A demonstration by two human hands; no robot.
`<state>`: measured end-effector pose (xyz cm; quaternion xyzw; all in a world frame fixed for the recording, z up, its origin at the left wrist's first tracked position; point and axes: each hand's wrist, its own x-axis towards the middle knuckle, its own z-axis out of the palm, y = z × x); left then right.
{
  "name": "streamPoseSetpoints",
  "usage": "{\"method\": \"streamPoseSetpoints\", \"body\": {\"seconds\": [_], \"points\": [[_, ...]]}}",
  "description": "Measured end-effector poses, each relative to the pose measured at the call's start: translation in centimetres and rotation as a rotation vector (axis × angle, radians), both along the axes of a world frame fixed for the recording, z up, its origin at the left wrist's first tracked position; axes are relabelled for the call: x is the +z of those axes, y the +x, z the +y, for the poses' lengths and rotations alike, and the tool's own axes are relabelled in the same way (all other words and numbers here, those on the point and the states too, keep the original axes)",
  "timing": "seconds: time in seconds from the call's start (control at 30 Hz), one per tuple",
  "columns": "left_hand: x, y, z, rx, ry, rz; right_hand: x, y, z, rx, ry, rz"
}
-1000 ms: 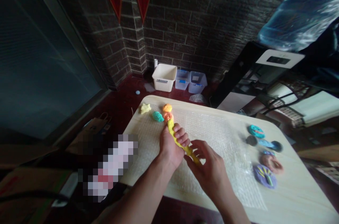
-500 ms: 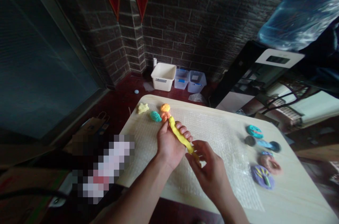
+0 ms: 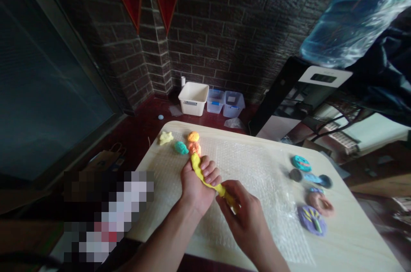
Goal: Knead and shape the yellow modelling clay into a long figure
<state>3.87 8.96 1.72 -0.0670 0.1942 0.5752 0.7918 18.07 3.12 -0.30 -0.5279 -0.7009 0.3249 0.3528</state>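
A long yellow clay roll [image 3: 199, 172] runs between both my hands above a sheet of bubble wrap [image 3: 250, 177] on a pale wooden table [image 3: 353, 237]. My left hand [image 3: 195, 184] wraps its fingers round the upper part of the roll. My right hand [image 3: 244, 216] pinches the lower end. The roll's far tip lies close to an orange clay figure [image 3: 194, 147].
A yellow star [image 3: 166, 137], a teal piece [image 3: 181, 147] and an orange ball [image 3: 193, 136] sit at the table's far left. Teal, grey, pink and purple clay pieces [image 3: 311, 218] line the right side. Plastic bins [image 3: 193, 98] stand on the floor by the brick wall.
The view has shifted left and down. My hands stay on the yellow roll, and the left fingers have curled tighter round it.
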Motion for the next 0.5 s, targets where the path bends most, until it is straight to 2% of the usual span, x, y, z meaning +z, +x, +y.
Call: {"method": "streamPoseSetpoints", "body": {"seconds": [0.13,0.3,0.5], "points": [[-0.1,0.1,0.0,0.025,-0.034,0.007,-0.9,0.0,0.0,-0.001,0.045,-0.026],[-0.2,0.4,0.1,0.049,-0.103,0.040,-3.0,0.1,0.1,-0.014,0.115,-0.072],[-0.2,1.0,0.3,0.054,-0.116,0.013,-5.5,0.6,0.6,-0.081,0.267,-0.110]]}}
